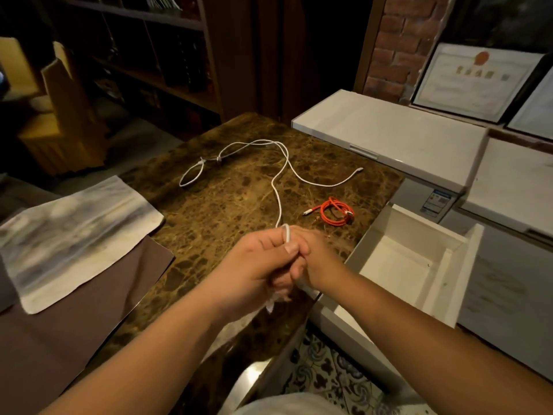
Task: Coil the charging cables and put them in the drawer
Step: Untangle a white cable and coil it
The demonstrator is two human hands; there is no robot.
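Note:
A long white charging cable [279, 187] trails loose across the brown marble table [227, 211], with a small loop at its far left and one plug end at the far right. Its near end is folded into a short loop between my hands. My left hand [263, 259] pinches that loop with thumb and fingers. Close against it, my right hand [317, 259] grips the same cable, partly hidden behind the left. An orange cable [336, 211] lies coiled on the table near the right edge. The white drawer [449, 265] stands open to the right of the table, nothing visible inside.
A grey-and-white cloth [71, 238] lies on a brown mat [59, 339] at the left. White chest cabinets [389, 136] stand behind the drawer, with framed certificates [472, 82] against a brick wall. Dark shelves [155, 61] fill the back left. Patterned floor tiles [329, 375] show below the table edge.

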